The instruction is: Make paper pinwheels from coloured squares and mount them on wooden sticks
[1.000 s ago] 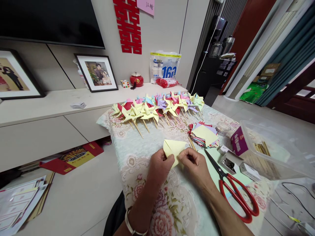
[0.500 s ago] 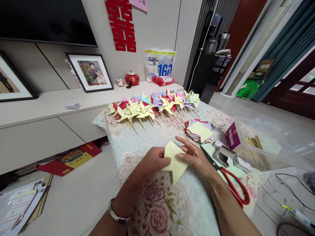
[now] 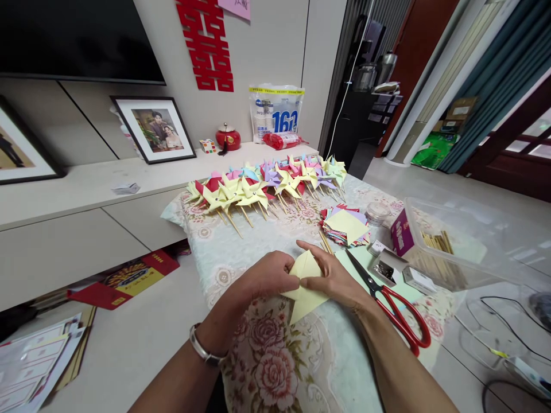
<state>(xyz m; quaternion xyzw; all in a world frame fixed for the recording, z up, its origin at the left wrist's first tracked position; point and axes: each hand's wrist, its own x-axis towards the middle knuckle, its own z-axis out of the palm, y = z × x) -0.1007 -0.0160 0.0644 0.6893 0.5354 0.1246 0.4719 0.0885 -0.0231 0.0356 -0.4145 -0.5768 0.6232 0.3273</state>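
Note:
A pale yellow paper sheet, cut and partly folded into a pinwheel shape, is held above the flowered tablecloth. My left hand pinches it from the left near its middle. From the right, my right hand grips it, thumb pressed close to the left thumb at the centre and fingers behind the paper. To the right of that hand lie red-handled scissors, blades pointing away. A pile of coloured paper squares sits just beyond my hands, with wooden sticks beside it.
Many finished paper pinwheels on sticks lie across the table's far side. At the right are a small open box of metal pins, a white box and a clear plastic bin with sticks. Cables lie on the floor.
My right hand has moved left and in, its thumb now at the paper's centre against the left thumb. The yellow paper is turned slightly, its upper point shifted right.

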